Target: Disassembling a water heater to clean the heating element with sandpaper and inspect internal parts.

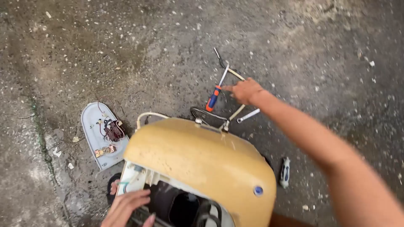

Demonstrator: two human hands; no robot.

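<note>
A yellow rounded appliance housing point(202, 162) lies on the concrete ground in front of me, its open dark inside facing me. My left hand point(128, 207) rests flat on the white inner edge at its lower left, holding nothing. My right hand point(243, 90) is stretched far out over the ground, fingers pointing left towards a screwdriver point(215, 94) with an orange and blue handle. The fingertips are right beside its shaft; I cannot see a grip on it. A pale stick point(236, 112) and a small metal wrench point(248, 115) lie just under that hand.
A grey oval cover plate point(93, 130) with wires and small electrical parts lies to the left of the housing. A small blue and white tool point(285, 172) lies to the right. A thin metal rod point(219, 56) lies beyond the screwdriver. A dark sandal point(112, 187) shows at lower left.
</note>
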